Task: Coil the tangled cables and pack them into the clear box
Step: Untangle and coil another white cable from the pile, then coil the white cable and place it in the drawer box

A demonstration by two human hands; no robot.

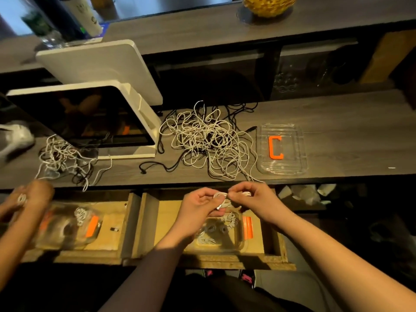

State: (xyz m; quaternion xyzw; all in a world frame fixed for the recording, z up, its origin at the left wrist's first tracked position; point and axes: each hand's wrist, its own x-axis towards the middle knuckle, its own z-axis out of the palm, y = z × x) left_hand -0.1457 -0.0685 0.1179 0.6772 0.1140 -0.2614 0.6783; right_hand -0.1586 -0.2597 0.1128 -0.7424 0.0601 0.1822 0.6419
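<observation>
My left hand (200, 207) and my right hand (249, 199) meet over an open drawer and together hold a small white cable coil (221, 198), fingers pinched around it. One strand runs from the coil up to a big tangle of white and black cables (207, 140) on the desk. Beneath my hands a clear box (242, 235) with an orange tab sits in the drawer, with several coiled white cables inside. A clear lid (292, 163) marked with an orange C lies right of the tangle.
Another person's arm and hand (29, 199) work at the far left, over a second clear box (67, 224) in another drawer. A smaller cable tangle (60, 158) lies near a white-framed screen (90, 118). A raised shelf runs behind the desk.
</observation>
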